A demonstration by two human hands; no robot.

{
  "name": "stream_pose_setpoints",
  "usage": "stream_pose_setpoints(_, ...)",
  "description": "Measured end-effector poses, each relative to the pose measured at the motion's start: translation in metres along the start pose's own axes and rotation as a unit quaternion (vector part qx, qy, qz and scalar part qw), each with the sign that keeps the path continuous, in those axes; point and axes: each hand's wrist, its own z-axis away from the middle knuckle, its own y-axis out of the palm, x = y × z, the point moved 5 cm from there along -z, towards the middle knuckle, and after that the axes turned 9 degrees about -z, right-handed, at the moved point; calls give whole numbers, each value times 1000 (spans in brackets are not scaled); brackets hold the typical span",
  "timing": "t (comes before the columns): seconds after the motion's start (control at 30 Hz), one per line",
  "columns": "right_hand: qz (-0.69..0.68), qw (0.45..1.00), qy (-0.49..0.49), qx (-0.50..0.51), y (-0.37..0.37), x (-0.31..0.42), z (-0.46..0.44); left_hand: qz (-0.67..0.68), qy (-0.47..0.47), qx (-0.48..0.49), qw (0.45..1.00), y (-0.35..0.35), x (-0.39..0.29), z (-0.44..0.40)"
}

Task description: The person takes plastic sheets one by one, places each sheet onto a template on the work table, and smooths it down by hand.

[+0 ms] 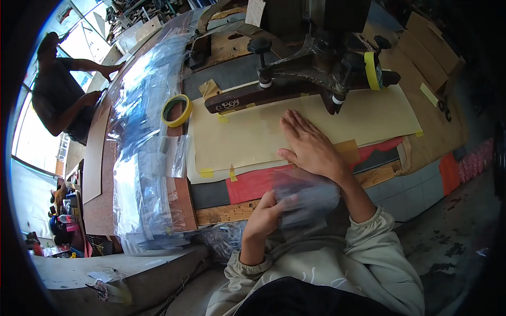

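My right hand [312, 146] lies flat on a cream-coloured sheet [237, 139], its fingers stretched out in front of a dark metal bar [240, 100]. Close to my body, my left hand [263, 217] pinches a clear plastic sheet [308, 200], which is smeared by motion. Bits of yellow tape [206, 173] stick to the cream sheet's edges. A red sheet [247, 185] shows from under its near side. Above the bar stands a black cast-metal press frame [311, 66] with knobs.
One yellow tape roll [176, 110] lies left of the cream sheet; another tape roll [372, 71] hangs on the press. Piled clear plastic bags [145, 142] cover the table's left part. Scissors [444, 109] lie on the right. Another person [60, 95] stands at the far left edge.
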Motion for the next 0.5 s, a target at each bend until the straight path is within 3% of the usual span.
stream_pose_setpoints(0.5,20,1000,-7,-2,-1,1,0,0,15,-4,1000,4,-2,0)
